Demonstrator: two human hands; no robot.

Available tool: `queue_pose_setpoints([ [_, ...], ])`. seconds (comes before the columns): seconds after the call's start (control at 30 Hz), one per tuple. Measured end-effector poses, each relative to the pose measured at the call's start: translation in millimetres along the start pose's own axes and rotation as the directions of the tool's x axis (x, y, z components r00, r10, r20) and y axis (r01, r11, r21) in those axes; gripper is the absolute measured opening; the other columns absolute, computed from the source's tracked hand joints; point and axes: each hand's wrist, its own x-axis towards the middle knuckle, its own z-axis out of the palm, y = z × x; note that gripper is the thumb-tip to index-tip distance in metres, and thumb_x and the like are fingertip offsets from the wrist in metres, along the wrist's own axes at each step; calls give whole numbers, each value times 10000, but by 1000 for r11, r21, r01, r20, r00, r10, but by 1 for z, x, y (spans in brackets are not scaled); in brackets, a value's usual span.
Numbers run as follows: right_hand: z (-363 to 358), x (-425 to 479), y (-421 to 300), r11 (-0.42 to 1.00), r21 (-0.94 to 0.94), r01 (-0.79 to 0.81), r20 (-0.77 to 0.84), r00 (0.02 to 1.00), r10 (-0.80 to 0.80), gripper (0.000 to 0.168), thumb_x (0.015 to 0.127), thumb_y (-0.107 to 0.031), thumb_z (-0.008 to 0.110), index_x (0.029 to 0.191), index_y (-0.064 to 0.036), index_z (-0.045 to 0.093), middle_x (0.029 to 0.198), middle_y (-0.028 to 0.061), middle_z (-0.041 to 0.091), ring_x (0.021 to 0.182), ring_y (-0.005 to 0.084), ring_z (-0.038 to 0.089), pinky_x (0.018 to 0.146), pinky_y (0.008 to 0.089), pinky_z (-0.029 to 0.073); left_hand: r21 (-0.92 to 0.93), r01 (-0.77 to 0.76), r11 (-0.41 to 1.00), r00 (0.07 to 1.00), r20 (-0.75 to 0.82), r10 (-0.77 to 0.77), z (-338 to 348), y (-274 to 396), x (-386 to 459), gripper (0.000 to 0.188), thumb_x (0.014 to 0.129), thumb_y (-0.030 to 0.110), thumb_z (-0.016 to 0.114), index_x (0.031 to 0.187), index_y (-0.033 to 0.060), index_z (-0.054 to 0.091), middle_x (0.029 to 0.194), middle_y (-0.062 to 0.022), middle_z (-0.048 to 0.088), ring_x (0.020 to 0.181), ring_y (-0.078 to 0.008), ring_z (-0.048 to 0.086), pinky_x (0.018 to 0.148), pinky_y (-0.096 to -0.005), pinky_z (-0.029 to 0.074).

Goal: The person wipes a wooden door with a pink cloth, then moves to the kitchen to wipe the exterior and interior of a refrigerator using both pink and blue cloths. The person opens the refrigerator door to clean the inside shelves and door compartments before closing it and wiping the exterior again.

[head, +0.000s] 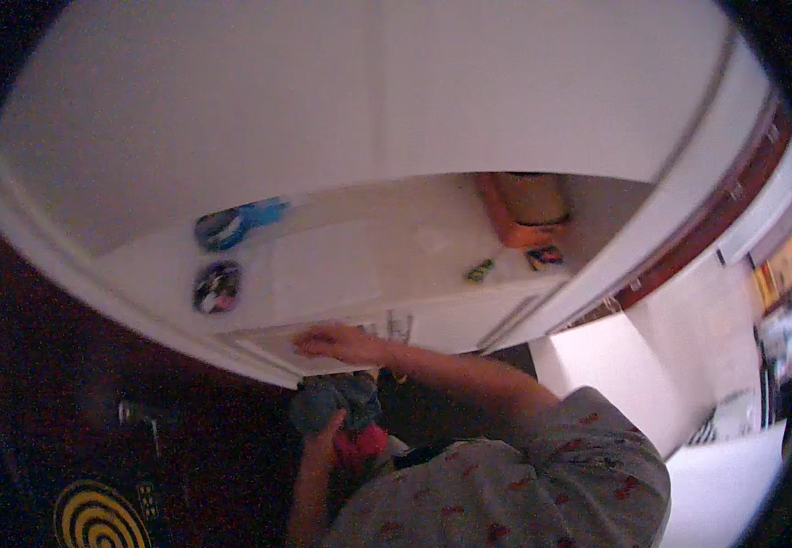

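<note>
My left hand (329, 430), low in the view, grips a bundle of grey-blue cloth (337, 404). A bright pink cloth (363, 442) hangs against the bundle below the fingers, and some of the grip is hidden. My right hand (341, 344) is stretched out to the left above the bundle, fingers extended and nothing seen in them. It is over the front of a white cabinet (430, 322), beside what look like dark handles (399, 327). Blur hides whether it touches the front.
On the white surface behind lie a blue item (242, 222), a round dark multicoloured item (218, 286), a small green item (480, 270) and an orange-brown bag-like thing (526, 205). A dark red strip (683, 264) runs along the right. Yellow rings (101, 517) show lower left.
</note>
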Motion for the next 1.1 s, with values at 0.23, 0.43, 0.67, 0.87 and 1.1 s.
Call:
queue_pose_setpoints([
  [0.23,19,-413,56,743,662,-95,-352,837,420,652,946,-283,597,1482,-61,298,1430,112,454,1301,237,446,1102,387,339,-246,281,928,902,397,-168,209,56,47,455,805,186,761,1207,48,597,1212,-76,611,1128,-228,562,999,-362,431],
  [0.43,-18,-557,29,841,539,-53,-682,558,472,550,911,-145,619,1410,-78,398,1306,59,544,1175,179,521,1003,338,408,-201,464,863,602,786,-141,440,163,-2,508,827,236,750,1274,79,565,1270,-69,591,1176,-249,543,1039,-405,418],
  [0.67,-64,-684,59,897,432,95,-902,28,432,349,941,-200,585,1215,15,572,1079,95,668,990,179,626,870,322,498,-199,-50,979,450,870,200,589,187,-7,454,881,223,708,1283,70,561,1294,-96,569,1199,-214,526,1036,-350,402],
  [0.87,-172,-783,29,891,337,304,-901,-171,399,268,939,-237,589,1093,-23,638,998,49,686,878,145,639,778,304,511,-245,656,714,456,883,-115,698,201,35,480,955,352,604,1335,79,498,1288,-58,544,1198,-221,514,1039,-383,406],
  [1.1,-288,-901,88,295,378,-878,-909,-291,300,414,999,-366,372,976,-42,629,886,169,694,808,305,678,698,420,523,-158,738,656,265,962,-66,886,224,63,526,976,443,514,1328,54,483,1265,-73,573,1189,-232,532,1069,-403,401],
])
